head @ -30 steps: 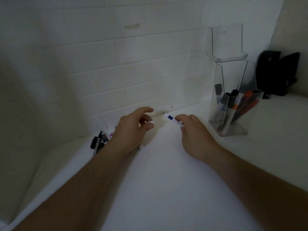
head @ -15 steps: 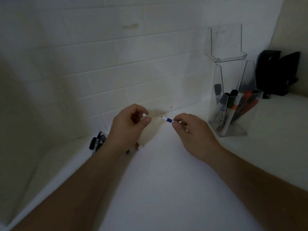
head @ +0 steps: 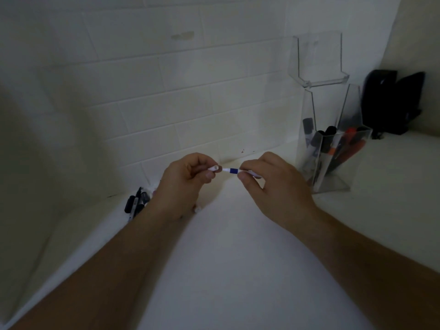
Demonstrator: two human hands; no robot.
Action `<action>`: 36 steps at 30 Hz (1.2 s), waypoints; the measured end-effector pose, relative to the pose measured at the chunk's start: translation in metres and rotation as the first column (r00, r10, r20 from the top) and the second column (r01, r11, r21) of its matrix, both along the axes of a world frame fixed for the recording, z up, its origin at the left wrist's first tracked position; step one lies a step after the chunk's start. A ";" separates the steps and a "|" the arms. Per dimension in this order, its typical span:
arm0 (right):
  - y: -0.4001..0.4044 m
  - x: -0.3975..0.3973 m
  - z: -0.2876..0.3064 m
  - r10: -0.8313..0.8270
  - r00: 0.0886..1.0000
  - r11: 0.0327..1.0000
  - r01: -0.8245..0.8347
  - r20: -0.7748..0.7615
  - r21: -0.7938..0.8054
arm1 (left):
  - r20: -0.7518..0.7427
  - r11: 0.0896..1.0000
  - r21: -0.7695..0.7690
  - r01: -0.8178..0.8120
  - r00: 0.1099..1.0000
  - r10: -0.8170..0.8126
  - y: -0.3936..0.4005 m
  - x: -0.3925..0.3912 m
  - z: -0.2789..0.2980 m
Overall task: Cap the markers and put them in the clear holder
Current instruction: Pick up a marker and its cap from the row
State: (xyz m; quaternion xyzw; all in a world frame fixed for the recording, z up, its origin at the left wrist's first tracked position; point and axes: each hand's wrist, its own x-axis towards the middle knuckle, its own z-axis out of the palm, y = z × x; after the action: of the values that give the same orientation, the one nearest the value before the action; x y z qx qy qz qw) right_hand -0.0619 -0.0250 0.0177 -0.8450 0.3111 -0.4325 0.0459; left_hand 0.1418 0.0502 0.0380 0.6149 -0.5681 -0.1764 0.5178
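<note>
The right hand (head: 273,186) pinches a blue-banded marker (head: 234,171) and the left hand (head: 185,184) pinches its white cap (head: 213,168), tip just at the cap's mouth above the worktop (head: 226,270), several markers already in the holder (head: 333,148), more loose pens (head: 135,202) left.

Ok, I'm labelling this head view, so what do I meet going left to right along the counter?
Loose black markers → left hand pinching a white cap → blue-banded marker → right hand holding it → clear holder with markers → black object.
</note>
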 end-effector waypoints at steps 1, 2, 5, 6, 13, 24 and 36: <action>0.001 0.000 0.000 0.004 1.000 1.000 -0.004 0.002 -0.001 | 0.015 1.000 0.005 -0.005 1.000 0.005 0.000 0.000 -0.001; 0.001 0.001 0.000 0.009 1.000 1.000 -0.009 0.002 -0.001 | 0.033 1.000 0.010 -0.007 0.999 0.006 0.000 0.000 -0.001; 0.002 0.000 -0.002 0.000 1.000 1.000 0.000 -0.009 -0.012 | 0.098 1.000 0.012 -0.010 0.995 0.009 -0.001 -0.001 -0.002; 0.001 -0.001 -0.002 -0.011 1.000 1.000 0.011 -0.017 -0.021 | 0.127 1.000 0.010 -0.020 0.992 0.019 -0.001 -0.001 -0.002; 0.003 -0.002 -0.001 -0.042 0.996 0.998 0.038 -0.081 -0.058 | 0.306 0.998 0.002 -0.066 0.950 0.062 0.003 -0.007 -0.002; 0.005 -0.001 -0.002 0.017 0.995 0.999 -0.022 -0.101 -0.046 | 0.374 0.996 0.003 -0.091 0.924 0.083 0.000 -0.016 0.002; 0.032 0.003 0.039 -0.012 0.877 0.999 0.031 -0.480 0.032 | 0.077 0.987 -0.150 -0.058 0.995 0.071 0.001 -0.030 0.002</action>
State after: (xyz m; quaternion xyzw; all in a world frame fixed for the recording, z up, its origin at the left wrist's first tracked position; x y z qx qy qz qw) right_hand -0.0590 0.0072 0.0571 -0.9213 0.3302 -0.2043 -0.0212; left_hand 0.1114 0.0511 0.0397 0.5997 -0.5801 -0.0918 0.5435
